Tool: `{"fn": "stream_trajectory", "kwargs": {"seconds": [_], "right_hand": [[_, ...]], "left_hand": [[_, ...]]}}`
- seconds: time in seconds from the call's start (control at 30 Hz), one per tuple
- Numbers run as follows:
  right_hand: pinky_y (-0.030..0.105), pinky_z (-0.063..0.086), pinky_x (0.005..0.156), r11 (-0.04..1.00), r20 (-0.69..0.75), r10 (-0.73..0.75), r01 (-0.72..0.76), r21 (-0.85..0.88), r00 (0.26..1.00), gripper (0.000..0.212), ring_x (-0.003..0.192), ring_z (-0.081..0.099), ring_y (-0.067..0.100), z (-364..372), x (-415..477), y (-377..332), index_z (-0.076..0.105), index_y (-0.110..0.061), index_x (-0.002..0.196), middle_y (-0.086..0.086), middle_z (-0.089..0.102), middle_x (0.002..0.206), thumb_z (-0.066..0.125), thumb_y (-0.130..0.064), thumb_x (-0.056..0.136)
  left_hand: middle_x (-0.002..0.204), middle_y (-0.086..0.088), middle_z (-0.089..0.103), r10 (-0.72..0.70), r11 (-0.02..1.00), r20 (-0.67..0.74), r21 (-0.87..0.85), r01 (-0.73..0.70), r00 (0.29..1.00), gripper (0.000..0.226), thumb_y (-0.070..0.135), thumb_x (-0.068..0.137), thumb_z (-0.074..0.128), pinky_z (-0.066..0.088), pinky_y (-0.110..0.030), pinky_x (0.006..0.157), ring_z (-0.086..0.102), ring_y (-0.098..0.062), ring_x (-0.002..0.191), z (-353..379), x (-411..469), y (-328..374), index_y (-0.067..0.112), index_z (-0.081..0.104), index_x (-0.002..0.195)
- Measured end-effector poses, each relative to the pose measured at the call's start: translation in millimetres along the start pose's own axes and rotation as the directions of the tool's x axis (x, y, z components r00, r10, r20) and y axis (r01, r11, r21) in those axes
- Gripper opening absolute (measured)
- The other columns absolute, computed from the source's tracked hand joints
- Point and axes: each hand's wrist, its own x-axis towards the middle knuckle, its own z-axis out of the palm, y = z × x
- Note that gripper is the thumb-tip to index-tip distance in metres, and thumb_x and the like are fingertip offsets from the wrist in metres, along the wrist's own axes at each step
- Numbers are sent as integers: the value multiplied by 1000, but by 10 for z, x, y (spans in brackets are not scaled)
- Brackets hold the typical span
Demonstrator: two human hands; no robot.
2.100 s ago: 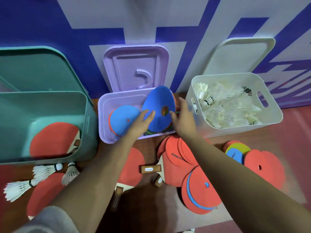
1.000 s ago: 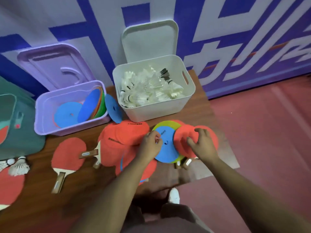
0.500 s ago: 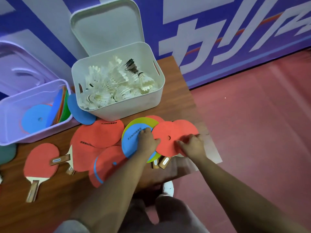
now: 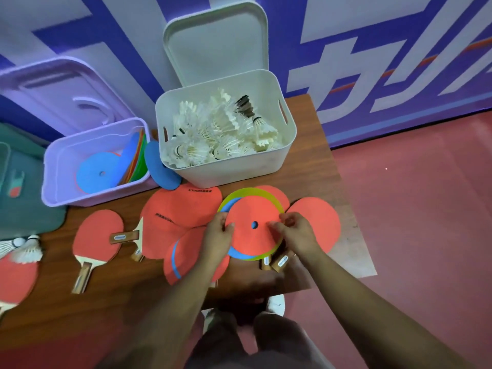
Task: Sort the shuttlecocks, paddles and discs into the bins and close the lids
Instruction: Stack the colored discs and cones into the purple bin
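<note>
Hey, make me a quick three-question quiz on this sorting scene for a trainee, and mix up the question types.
1. True or false: the white bin has its lid shut.
2. The left hand and right hand together hold: A a paddle, B a red disc, C a shuttlecock?
3. What colour is the disc bin?
Key: 1 false; 2 B; 3 purple.

Between the fingers of left hand (image 4: 217, 237) and right hand (image 4: 296, 233), red disc (image 4: 253, 238) is showing, dark hole at centre. Blue disc (image 4: 235, 253) and yellow-green disc (image 4: 250, 191) are peeking out under it. Beyond the fingertips: white bin (image 4: 229, 171) is holding white shuttlecocks (image 4: 213, 139), one dark-feathered. Left of the fingers: lilac bin (image 4: 66, 187); red paddles (image 4: 98, 235), tan handles.
</note>
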Motion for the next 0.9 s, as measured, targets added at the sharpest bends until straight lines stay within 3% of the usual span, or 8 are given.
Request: {"fn": "stream_trajectory", "kwargs": {"seconds": [0.1,0.2,0.27,0.37,0.5,0.7,0.9], "right_hand": [[28,41,84,964,-28,-92,82,-254,995,45,100,51,23,99,52,-18,58,-8,114,11,55,106,78,-25,77],[30,36,92,903,-2,-125,112,-415,992,49,110,46,28,166,32,-10,55,-7,120,14,52,113,73,-29,80],[35,35,97,801,16,-145,127,-586,989,43,114,44,34,232,3,12,59,-8,110,17,52,112,67,-38,80],[40,32,104,681,-45,-128,55,-731,991,53,115,40,37,346,-57,16,60,-9,109,18,46,118,63,-54,80],[39,35,103,804,-44,30,-50,-593,999,71,117,38,37,459,-33,-36,57,-9,114,20,47,123,63,-68,75],[37,40,102,910,-81,162,-181,-372,983,64,124,34,32,374,132,-133,66,-17,114,19,57,118,75,-62,68],[30,33,91,865,-42,42,-57,-499,998,41,121,34,30,434,-7,-89,70,-24,94,14,61,110,74,-57,70]], "left_hand": [[101,-13,58,88,934,-200,357,-12,976,26,11,76,73,34,-33,90,51,-31,103,-47,-27,-111,9,65,101],[116,-17,55,9,952,-201,300,53,980,44,12,75,74,34,-31,94,49,-32,111,-29,-77,-84,7,58,116],[120,-17,51,-16,959,-180,277,66,984,49,12,76,75,33,-28,94,49,-31,113,0,-77,-75,6,54,120],[124,-18,45,-31,955,-184,285,84,982,56,13,73,79,33,-31,101,47,-34,116,22,-68,-69,6,53,122],[121,-18,47,21,882,-254,459,101,967,62,27,69,84,32,-36,102,44,-35,114,42,-49,-108,6,57,120],[123,-24,52,-73,933,-180,335,131,981,60,17,74,81,34,-34,103,45,-36,121,37,46,-162,-6,50,119],[120,-24,57,-127,938,-188,296,179,974,76,32,64,87,35,-37,101,46,-37,118,58,27,-260,-7,53,120]]}}
